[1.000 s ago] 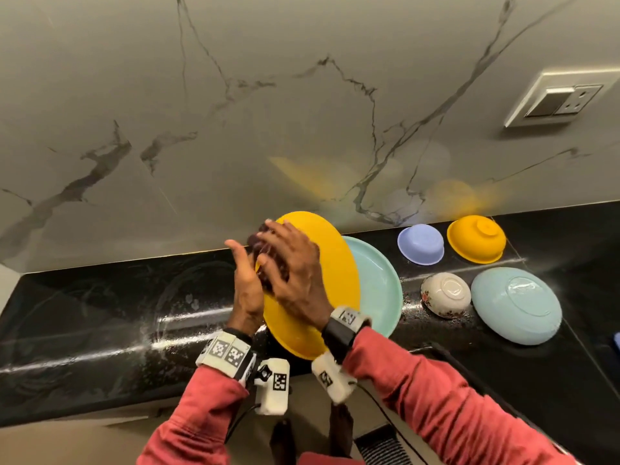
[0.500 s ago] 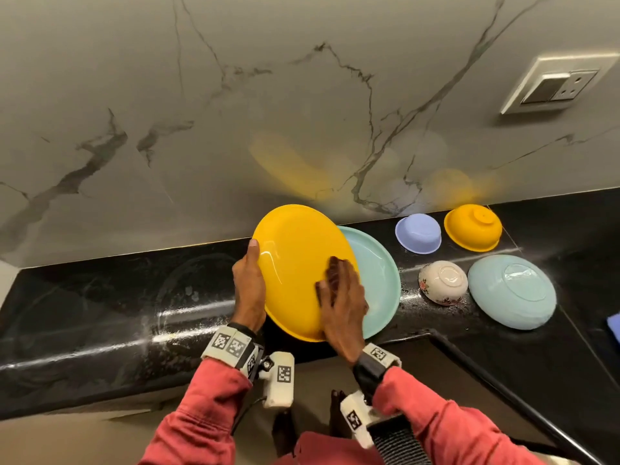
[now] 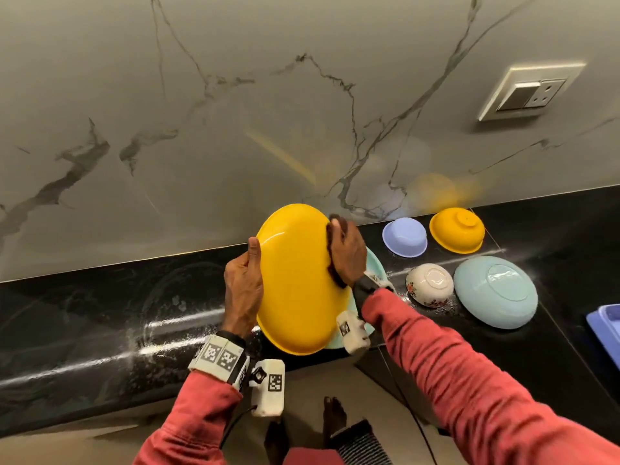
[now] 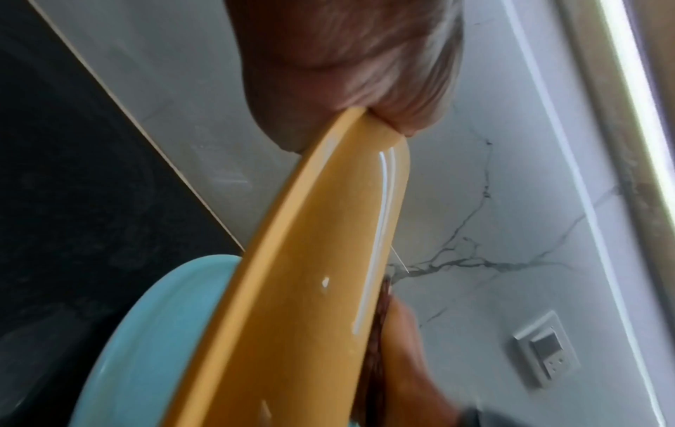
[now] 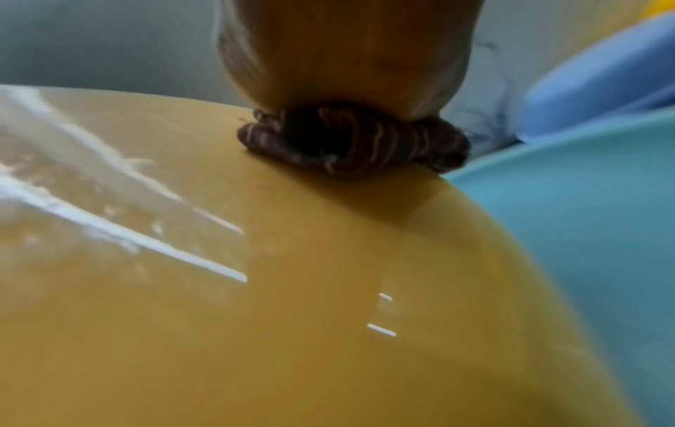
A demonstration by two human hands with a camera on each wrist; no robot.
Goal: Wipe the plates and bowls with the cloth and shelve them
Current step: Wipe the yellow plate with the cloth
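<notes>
1. As we tilt a yellow plate above the black counter, our left hand grips its left rim, thumb on the front.
2. Our right hand presses a bunched dark brown cloth to its right edge.
3. Upturned bowls sit rightward.

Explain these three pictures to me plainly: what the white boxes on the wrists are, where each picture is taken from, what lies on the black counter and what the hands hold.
No machine here: a person wears cameras, the white boxes on the wrists and one on the head. The wide picture is the head view; the two close-ups look along each hand. The left hand grips the round yellow plate by its rim, tilted up. The right hand presses a dark brown cloth against it. On the black counter lie a pale teal plate, and upside down a lilac bowl, yellow bowl, flowered white bowl and large teal dish.
</notes>
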